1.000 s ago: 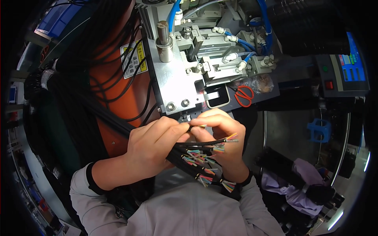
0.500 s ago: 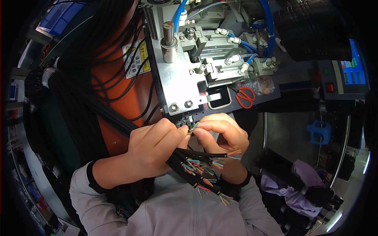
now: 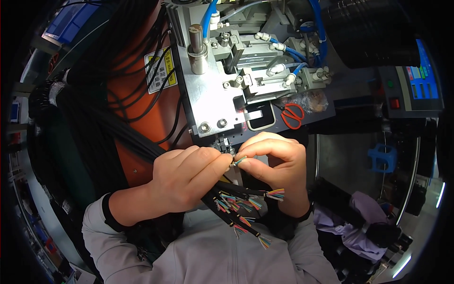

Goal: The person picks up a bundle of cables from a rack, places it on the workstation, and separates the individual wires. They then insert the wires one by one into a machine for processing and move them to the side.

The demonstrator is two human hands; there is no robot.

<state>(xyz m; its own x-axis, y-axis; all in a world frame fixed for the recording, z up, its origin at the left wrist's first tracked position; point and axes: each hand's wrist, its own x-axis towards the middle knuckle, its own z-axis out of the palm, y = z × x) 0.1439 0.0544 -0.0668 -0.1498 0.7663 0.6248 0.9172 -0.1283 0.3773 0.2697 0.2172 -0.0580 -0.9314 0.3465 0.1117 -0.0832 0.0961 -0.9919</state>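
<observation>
- Workroom, left side: an orange panel (image 3: pixel 138 163) carries a yellow-and-white warning label (image 3: pixel 161 71) and several loose black cables; a blue bin (image 3: pixel 71 21) stands at the far left.
- Far centre: a metal fixture comprises a bright flat plate (image 3: pixel 213 102), an upright cylindrical post (image 3: pixel 197 57) and clamp blocks fed by blue tubing (image 3: pixel 323 35).
- Just right of the plate: a dark tray with a pale rim (image 3: pixel 261 129), orange-handled scissors (image 3: pixel 292 116) and a clear plastic bag (image 3: pixel 309 102).
- Right side: a control box with a lit screen (image 3: pixel 422 80), a blue plastic stool (image 3: pixel 383 158) and lilac cloth (image 3: pixel 343 229).
- Near centre: a black cable bundle (image 3: pixel 135 142) runs from the left beneath the left hand (image 3: pixel 187 175); its stripped ends fan out toward the near right as coloured wires (image 3: pixel 275 194).
- Left hand: fingers folded, thumb and forefinger pinching one cable end (image 3: pixel 232 164) just nearer than the plate; whether the palm grips the bundle cannot be told.
- Right hand (image 3: pixel 276 163): thumb and forefinger nearly closed upon the short wires (image 3: pixel 240 161) of that same end.
</observation>
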